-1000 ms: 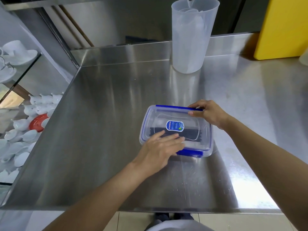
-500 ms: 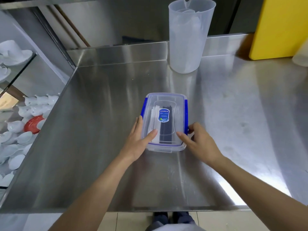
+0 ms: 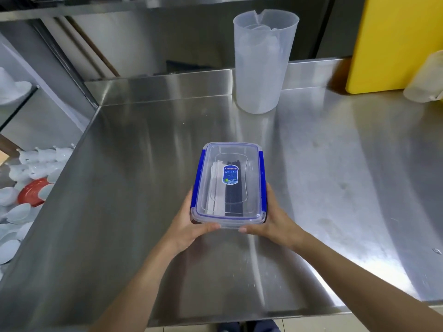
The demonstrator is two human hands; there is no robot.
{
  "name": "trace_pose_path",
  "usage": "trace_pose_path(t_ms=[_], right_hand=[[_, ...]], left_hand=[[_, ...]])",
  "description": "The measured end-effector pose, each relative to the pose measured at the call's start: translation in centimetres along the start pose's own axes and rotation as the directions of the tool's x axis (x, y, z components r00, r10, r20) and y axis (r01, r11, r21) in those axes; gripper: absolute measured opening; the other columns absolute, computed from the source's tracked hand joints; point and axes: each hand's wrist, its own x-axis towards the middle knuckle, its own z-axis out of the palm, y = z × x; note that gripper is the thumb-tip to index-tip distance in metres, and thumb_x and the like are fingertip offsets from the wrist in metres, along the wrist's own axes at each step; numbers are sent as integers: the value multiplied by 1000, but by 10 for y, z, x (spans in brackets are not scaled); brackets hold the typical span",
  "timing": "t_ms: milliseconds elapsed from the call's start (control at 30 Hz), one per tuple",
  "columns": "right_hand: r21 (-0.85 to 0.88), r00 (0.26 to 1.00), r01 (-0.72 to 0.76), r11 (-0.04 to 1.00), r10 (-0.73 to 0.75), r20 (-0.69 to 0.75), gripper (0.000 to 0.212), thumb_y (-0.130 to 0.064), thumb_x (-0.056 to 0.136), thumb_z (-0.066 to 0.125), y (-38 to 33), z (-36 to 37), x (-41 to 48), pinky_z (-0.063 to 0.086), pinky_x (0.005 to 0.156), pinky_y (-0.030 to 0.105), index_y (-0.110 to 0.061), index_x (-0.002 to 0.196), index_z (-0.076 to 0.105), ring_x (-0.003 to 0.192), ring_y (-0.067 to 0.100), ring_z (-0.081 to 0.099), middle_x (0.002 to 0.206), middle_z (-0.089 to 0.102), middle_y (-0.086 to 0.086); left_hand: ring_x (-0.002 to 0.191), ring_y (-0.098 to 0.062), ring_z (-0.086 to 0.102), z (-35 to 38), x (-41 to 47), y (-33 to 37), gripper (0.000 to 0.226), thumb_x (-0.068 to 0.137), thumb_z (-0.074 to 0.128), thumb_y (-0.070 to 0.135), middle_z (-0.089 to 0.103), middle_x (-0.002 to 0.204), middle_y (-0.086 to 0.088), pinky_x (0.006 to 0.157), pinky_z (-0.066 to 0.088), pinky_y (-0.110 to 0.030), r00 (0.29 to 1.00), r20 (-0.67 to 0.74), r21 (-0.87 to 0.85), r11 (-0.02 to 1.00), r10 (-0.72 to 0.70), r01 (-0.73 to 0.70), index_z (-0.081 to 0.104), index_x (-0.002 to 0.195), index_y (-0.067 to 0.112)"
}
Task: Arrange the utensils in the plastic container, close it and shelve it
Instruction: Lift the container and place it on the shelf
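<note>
Right now the plastic container (image 3: 229,185) sits lengthwise in the middle of the steel counter (image 3: 124,192), its clear lid (image 3: 230,154) on top and the blue side clips (image 3: 197,180) folded down along both long edges. Through the lid, black utensils (image 3: 233,200) and white utensils (image 3: 215,188) lie side by side along its length, under a small blue label (image 3: 230,174). The left hand (image 3: 189,224) grips the near left corner, fingers wrapped along the side and thumb pressed against the near end. The right hand (image 3: 275,220) mirrors it on the near right corner, fingers clamped to the side, thumb on the near end. Whether the box rests on the counter or is just off it, I cannot tell. Farther back stands a tall translucent jug (image 3: 262,61), upright near the counter's raised back edge. A yellow board (image 3: 393,41) leans at the far right. Off to the left, white cups (image 3: 40,156) crowd a lower shelf.
</note>
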Motion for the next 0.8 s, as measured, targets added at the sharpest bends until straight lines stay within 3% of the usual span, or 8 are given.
trace_pose_path(t_ms=[200, 333, 467, 567, 733, 800], right_hand=[[74, 998, 37, 997, -34, -50, 97, -6, 68, 80, -30, 0, 11, 48, 84, 13, -30, 139, 20, 115, -3, 53, 127, 50, -24], [74, 991, 125, 989, -121, -61, 94, -1, 70, 77, -72, -10, 27, 47, 81, 9, -26, 140, 21, 113, -6, 53, 132, 46, -17], [32, 969, 234, 972, -231, -88, 87, -5, 70, 77, -120, -26, 55, 48, 74, 6, -33, 134, 26, 106, -15, 53, 121, 49, -31], [-19, 947, 299, 954, -300, -116, 84, -20, 67, 81, -155, -41, 80, 47, 70, 3, -41, 129, 28, 101, -19, 53, 106, 53, -44], [-57, 903, 401, 914, -405, -145, 83, -28, 63, 77, -214, -68, 131, 46, 68, 2, -29, 133, 33, 97, -16, 56, 117, 54, -23], [-79, 892, 425, 902, -432, -134, 84, -29, 61, 81, -238, -81, 155, 44, 68, 0, -27, 132, 37, 95, -15, 58, 116, 57, -20]], left_hand=[[120, -9, 54, -12, 5, 29, 96, 56, 84, 32, 57, 131, 11, 97, 48, -33, 996, -73, -30, 998, 56, -59, 35, 139, 32], [114, -5, 58, -29, 12, 67, 98, 50, 87, 33, 62, 124, 15, 84, 52, -19, 984, -128, -60, 990, 122, -130, 40, 135, 33], [112, -5, 59, -53, 28, 117, 110, 40, 88, 51, 62, 122, 14, 85, 54, -23, 963, -172, -27, 977, 205, -213, 38, 136, 30], [114, -9, 59, -72, 48, 158, 111, 37, 88, 56, 60, 126, 9, 90, 53, -31, 939, -199, 11, 959, 279, -283, 39, 134, 32], [104, -1, 62, -108, 88, 222, 98, 44, 86, 37, 65, 117, 10, 85, 54, -24, 900, -247, 63, 933, 359, -355, 43, 132, 28], [103, -5, 64, -123, 108, 247, 93, 45, 85, 33, 68, 115, 6, 85, 53, -25, 885, -257, 46, 920, 387, -389, 47, 129, 24]])
